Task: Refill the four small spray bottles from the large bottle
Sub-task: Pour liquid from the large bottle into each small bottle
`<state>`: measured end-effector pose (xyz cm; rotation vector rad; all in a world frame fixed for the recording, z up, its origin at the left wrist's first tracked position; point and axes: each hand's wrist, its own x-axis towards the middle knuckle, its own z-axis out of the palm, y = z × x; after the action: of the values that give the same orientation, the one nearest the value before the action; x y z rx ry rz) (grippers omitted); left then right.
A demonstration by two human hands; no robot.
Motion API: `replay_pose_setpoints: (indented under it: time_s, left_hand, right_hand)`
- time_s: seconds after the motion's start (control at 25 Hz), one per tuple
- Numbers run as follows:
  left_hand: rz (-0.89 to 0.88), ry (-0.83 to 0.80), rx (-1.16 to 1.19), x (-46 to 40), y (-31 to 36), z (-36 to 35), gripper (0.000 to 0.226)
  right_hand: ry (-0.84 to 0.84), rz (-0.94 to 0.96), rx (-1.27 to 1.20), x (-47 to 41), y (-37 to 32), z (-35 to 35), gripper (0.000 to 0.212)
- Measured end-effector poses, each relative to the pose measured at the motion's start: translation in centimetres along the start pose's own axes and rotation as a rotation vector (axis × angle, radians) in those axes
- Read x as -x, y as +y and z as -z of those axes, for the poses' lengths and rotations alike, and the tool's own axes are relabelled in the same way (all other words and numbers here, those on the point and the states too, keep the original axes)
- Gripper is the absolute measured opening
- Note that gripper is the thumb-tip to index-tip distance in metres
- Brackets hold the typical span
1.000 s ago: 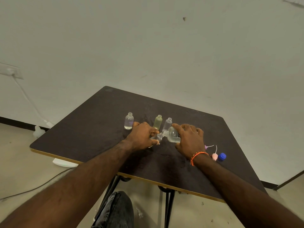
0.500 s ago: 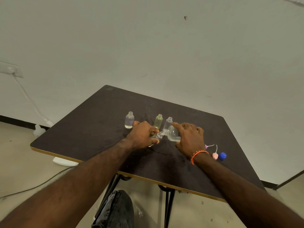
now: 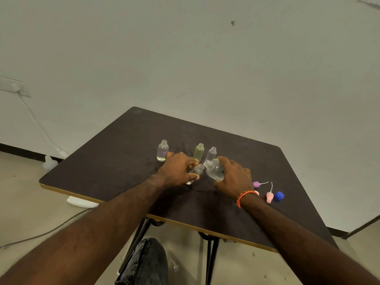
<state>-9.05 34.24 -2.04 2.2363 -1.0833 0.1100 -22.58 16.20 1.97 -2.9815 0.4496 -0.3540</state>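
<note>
While tilted mouth to mouth, small bottle (image 3: pixel 196 170) in left grip (image 3: pixel 178 170), large bottle (image 3: pixel 214 169) in right grip (image 3: pixel 233 176).

Small bottle (image 3: pixel 197 170) in left hand (image 3: pixel 178 170): body largely covered by fingers, fill level unreadable. Large bottle (image 3: pixel 214 169): rear half behind right hand (image 3: pixel 233 177); dark label print too small to read. A pale cap (image 3: pixel 256 192) near the wristband (image 3: pixel 245 196): mostly hidden by the wrist. Yellowish bottle (image 3: pixel 198 152): base hidden behind left hand. Table (image 3: pixel 115 161) legs: cut by the tabletop's near edge.
</note>
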Motion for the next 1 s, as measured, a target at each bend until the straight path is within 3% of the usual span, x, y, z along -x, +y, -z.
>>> replay_pose_setpoints:
  time_s: [0.12,0.28,0.52,0.76,0.84,0.92,1.0]
  left_hand:
    - [0.019,0.01,0.012,0.1,-0.3,0.0,0.042]
    - [0.045,0.009,0.016,0.4,-0.5,0.1,0.04]
    - [0.078,-0.009,0.003,0.7,-0.3,0.3,0.038]
    - [0.12,-0.009,-0.022,0.9,0.0,-0.2,0.041]
    - [0.125,0.0,-0.033,1.0,0.1,-0.2,0.042]
    - [0.124,0.003,-0.053,1.1,0.2,-0.2,0.044]
    - [0.112,0.008,-0.096,1.1,0.1,0.0,0.044]
  right_hand:
    - [-0.005,-0.062,-0.174,-0.2,-0.2,-0.4,0.067]
    - [0.111,-0.155,-0.377,-0.4,-0.1,0.0,0.063]
    - [0.159,-0.265,-0.596,0.5,0.3,-1.0,0.069]
    - [0.088,-0.281,-0.675,1.2,1.1,-2.1,0.095]
    - [0.194,-0.323,-0.632,2.2,0.6,-2.1,0.105]
    - [0.447,-0.186,-0.538,3.6,0.1,-2.0,0.089]
    - [0.515,0.068,-0.472,4.9,-0.9,-2.0,0.063]
